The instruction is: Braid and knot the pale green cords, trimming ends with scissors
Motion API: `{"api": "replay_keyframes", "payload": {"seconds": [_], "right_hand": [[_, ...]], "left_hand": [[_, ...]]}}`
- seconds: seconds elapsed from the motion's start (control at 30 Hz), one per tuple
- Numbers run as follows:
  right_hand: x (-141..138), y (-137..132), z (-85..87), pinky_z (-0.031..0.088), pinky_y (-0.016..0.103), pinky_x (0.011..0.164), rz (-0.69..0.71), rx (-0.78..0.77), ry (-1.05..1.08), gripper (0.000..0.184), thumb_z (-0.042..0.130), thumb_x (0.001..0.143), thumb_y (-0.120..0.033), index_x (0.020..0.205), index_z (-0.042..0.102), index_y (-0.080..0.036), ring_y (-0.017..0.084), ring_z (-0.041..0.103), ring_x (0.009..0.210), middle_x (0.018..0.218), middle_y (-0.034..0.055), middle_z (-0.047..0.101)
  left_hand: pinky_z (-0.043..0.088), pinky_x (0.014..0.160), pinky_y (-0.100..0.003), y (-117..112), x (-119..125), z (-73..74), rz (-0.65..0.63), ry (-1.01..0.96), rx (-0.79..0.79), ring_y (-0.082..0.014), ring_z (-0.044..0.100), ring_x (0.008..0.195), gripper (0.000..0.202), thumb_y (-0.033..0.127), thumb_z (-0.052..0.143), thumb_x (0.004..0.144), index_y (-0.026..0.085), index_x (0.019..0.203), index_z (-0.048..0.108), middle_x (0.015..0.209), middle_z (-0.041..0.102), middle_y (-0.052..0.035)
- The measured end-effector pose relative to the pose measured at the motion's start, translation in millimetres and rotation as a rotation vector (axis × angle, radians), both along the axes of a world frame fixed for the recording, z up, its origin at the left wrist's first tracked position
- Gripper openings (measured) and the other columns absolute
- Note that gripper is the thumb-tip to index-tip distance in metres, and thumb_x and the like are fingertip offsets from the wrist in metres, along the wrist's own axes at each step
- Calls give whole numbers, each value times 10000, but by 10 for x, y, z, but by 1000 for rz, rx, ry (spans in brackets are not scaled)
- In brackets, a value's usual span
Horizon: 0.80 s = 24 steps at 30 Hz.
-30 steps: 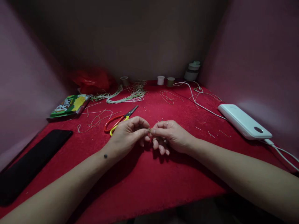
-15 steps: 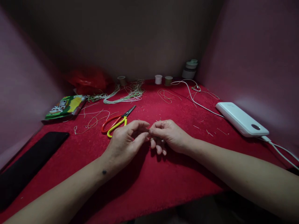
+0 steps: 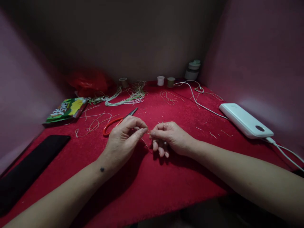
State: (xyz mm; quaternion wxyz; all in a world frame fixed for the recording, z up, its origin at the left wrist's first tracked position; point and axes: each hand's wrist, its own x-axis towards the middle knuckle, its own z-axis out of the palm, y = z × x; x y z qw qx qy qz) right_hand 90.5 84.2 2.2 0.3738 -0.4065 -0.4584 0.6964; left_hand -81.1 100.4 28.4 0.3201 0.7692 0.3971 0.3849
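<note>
Your left hand (image 3: pixel 123 136) and right hand (image 3: pixel 170 135) each pinch thin thread (image 3: pixel 144 142); short stretch spans gap between them, another length slanting below, over red-covered bench (image 3: pixel 152 190).

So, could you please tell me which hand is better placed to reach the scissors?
Probably the left hand: it is nearer the scissors, partly covering them in this view. The right hand is farther away. Both, though, seem occupied with thin thread.
</note>
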Motion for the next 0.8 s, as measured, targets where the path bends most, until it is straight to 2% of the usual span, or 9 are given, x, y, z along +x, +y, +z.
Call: {"api": "replay_keyframes", "payload": {"seconds": [0.2,0.3,0.43,0.57,0.8], "right_hand": [[34,34,-28,393,158,272,-7,-23,122,169,581,820,-268,742,541,-123,100,559,340,537,22,648],[44,47,-45,400,160,272,-3,-7,148,179,598,806,-275,734,540,-122,101,563,348,539,22,647],[53,51,-50,408,166,274,9,-5,167,195,607,802,-296,728,526,-136,109,571,353,547,21,650],[62,50,-45,413,162,281,11,-4,169,200,608,798,-307,733,518,-140,108,573,355,545,21,648],[63,53,-52,423,166,292,12,8,186,185,580,819,-290,746,526,-129,108,579,366,559,25,650]], "left_hand": [[439,707,-238,38,-36,-43,-147,107,351,-118,540,784,114,93,541,856,167,786,591,820,555,-18],[449,721,-216,17,-38,-58,-208,190,456,-113,562,818,132,69,518,861,168,827,597,880,554,-32],[468,736,-220,-13,-31,-45,-230,263,446,-124,595,832,152,83,491,868,173,798,592,931,576,-55],[477,768,-248,-11,-33,-39,-234,235,404,-145,610,905,160,92,478,878,181,807,591,968,607,-71],[477,776,-237,-32,-29,-6,-261,117,172,-142,621,925,153,112,506,877,181,778,600,990,643,-63]]}}
